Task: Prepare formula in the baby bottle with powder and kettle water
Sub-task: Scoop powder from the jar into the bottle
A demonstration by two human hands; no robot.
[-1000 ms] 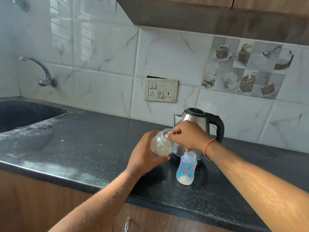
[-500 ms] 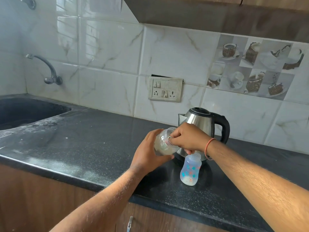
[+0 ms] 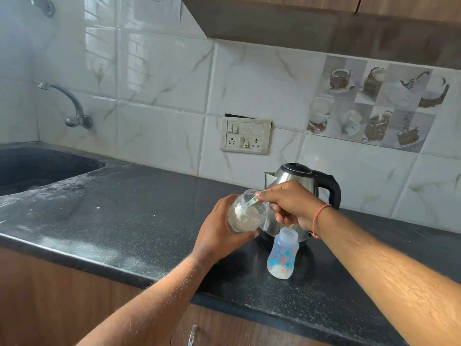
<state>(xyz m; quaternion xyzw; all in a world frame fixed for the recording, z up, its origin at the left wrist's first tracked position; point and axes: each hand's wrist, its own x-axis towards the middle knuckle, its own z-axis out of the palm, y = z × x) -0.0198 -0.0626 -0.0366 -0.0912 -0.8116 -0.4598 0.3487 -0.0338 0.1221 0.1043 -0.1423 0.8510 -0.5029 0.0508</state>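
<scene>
Low and right of centre, the open baby bottle [image 3: 283, 255] stands with some powder inside. Above it, the left hand [image 3: 219, 233] grips the tilted powder jar [image 3: 245, 212]; the right hand [image 3: 290, 204] pinches a scoop [image 3: 250, 203] inside it. This looks like the scooping step; next, carry the scoop level to the bottle's mouth. The kettle [image 3: 296, 186] waits behind.

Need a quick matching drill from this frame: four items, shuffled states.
1. clear plastic powder jar
2. small pale scoop
3. translucent baby bottle with blue and orange prints
4. steel electric kettle with black handle

A. lid shut, at the wall
B. tilted, in left hand
C. uncapped, upright on the black counter
D. pinched by right hand

Pairs: 1-B, 2-D, 3-C, 4-A
</scene>
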